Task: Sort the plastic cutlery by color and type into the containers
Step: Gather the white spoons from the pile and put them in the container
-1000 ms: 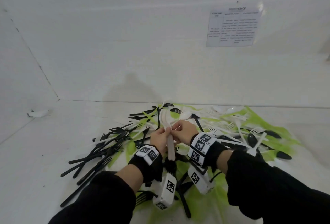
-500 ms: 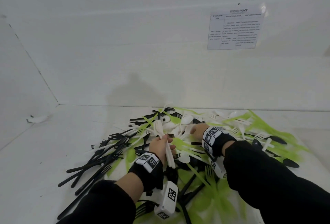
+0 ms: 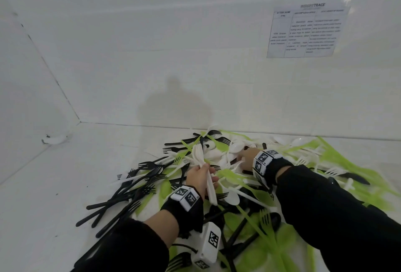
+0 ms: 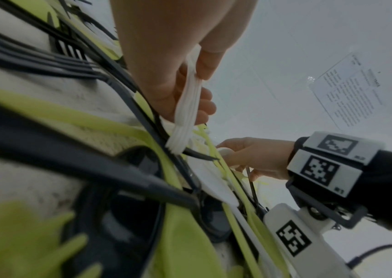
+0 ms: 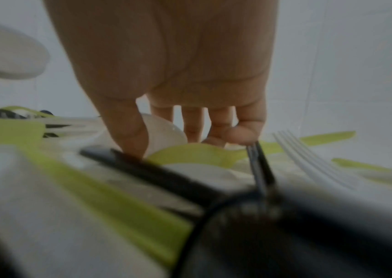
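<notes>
Left hand [image 3: 200,177] round white spoons [image 3: 204,167]

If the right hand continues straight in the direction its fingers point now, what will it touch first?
Most likely a white spoon: the right hand points down into the cutlery pile, with that spoon's bowl just under its fingertips. Whether they already touch is unclear.

White spoon handles [image 4: 187,105] in fingers [image 4: 208,101]

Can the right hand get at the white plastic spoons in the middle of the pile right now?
Probably yes. The right hand is open and already down among the white plastic spoons, with nothing above them. Black and green pieces are tangled in, though.
</notes>
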Tool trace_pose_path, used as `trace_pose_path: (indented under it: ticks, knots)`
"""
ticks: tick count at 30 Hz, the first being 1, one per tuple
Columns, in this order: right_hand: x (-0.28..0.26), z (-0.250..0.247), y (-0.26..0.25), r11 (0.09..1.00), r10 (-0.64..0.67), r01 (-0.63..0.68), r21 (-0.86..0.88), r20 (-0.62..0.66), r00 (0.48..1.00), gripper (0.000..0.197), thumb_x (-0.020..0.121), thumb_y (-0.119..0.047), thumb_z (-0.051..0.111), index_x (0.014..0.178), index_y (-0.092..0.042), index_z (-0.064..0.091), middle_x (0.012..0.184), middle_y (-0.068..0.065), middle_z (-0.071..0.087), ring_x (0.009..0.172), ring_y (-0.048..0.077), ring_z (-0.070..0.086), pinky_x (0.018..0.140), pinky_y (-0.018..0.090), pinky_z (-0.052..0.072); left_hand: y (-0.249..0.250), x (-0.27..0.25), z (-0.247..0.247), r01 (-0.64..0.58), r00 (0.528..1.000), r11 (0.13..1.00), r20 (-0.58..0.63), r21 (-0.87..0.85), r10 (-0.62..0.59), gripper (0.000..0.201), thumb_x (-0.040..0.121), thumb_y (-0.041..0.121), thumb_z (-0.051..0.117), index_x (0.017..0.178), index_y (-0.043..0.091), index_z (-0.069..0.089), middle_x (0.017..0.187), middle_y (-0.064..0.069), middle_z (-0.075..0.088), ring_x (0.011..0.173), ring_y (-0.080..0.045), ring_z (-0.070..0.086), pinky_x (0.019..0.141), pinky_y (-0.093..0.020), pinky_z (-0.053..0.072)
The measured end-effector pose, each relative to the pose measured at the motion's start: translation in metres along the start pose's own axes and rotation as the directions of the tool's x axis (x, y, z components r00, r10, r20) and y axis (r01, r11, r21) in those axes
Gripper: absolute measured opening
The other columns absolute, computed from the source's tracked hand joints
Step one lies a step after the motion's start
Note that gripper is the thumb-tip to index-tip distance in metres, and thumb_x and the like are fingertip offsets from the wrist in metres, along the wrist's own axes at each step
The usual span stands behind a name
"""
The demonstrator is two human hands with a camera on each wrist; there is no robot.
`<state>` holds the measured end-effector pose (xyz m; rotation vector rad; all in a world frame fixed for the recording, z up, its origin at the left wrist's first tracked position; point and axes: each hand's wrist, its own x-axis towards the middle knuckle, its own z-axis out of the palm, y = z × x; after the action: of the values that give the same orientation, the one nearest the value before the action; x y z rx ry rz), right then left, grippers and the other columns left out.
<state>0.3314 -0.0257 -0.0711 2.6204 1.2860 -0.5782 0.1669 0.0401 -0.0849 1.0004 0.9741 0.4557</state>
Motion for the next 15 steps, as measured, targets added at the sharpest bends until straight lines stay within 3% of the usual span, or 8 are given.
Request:
trace_pose_path:
  ticks: [3, 6, 8, 12, 15]
  knots:
    - [-0.007, 0.0, -0.005, 0.995, -0.099, 0.099, -0.009, -0.038, 0.994, 0.036, 0.077, -0.036, 0.05, 0.108, -0.024, 0.063, 0.119, 0.004, 0.055, 0.115, 0.025, 0.052, 0.1, 0.037, 0.04, 0.0, -0.002, 0.001, -0.001, 1.0, 1.0, -0.001, 0.004, 0.001, 0.023, 0.096, 0.013, 0.048, 0.077, 0.003, 0.054, 0.07, -0.009, 0.055, 0.053, -0.021, 0.05, 0.05, -0.028, 0.044]
    - [-0.006, 0.006, 0.001, 0.989, -0.146, 0.148, 0.006, -0.126, 0.981, 0.041, 0.079, -0.016, 0.06, 0.118, -0.029, 0.052, 0.115, 0.002, 0.038, 0.106, 0.026, 0.053, 0.094, 0.038, 0.046, 0.0, -0.001, 0.001, -0.001, 1.0, 1.0, -0.004, 0.009, 0.001, 0.023, 0.096, 0.014, 0.049, 0.077, 0.003, 0.054, 0.069, -0.01, 0.055, 0.052, -0.021, 0.05, 0.047, -0.027, 0.044]
    - [-0.006, 0.006, 0.002, 0.985, -0.17, 0.169, -0.02, -0.099, 0.98, 0.036, 0.083, -0.014, 0.058, 0.114, -0.032, 0.055, 0.113, 0.001, 0.042, 0.107, 0.026, 0.055, 0.091, 0.038, 0.049, -0.001, -0.001, 0.001, 0.006, 1.0, 1.0, -0.004, 0.01, -0.006, 0.024, 0.096, 0.015, 0.049, 0.076, 0.003, 0.054, 0.068, -0.009, 0.054, 0.05, -0.02, 0.05, 0.045, -0.025, 0.044]
    - [-0.006, 0.0, 0.0, 0.987, -0.105, 0.087, -0.131, -0.139, 0.985, 0.026, 0.09, -0.017, 0.05, 0.108, -0.03, 0.062, 0.12, -0.003, 0.055, 0.119, 0.02, 0.048, 0.108, 0.045, 0.028, 0.003, -0.004, 0.0, -0.003, 1.0, 1.0, 0.0, -0.001, 0.003, 0.027, 0.097, 0.014, 0.047, 0.073, 0.003, 0.053, 0.065, -0.008, 0.053, 0.046, -0.017, 0.049, 0.044, -0.023, 0.045]
    - [-0.009, -0.006, 0.006, 0.997, -0.08, 0.077, -0.023, -0.171, 0.982, 0.029, 0.093, -0.011, 0.042, 0.113, -0.022, 0.058, 0.118, 0.003, 0.058, 0.109, 0.023, 0.054, 0.087, 0.031, 0.037, 0.005, -0.003, -0.002, -0.016, 1.0, 1.0, 0.002, -0.003, 0.016, 0.03, 0.097, 0.014, 0.048, 0.069, 0.005, 0.051, 0.057, -0.006, 0.052, 0.037, -0.013, 0.048, 0.045, -0.023, 0.042]
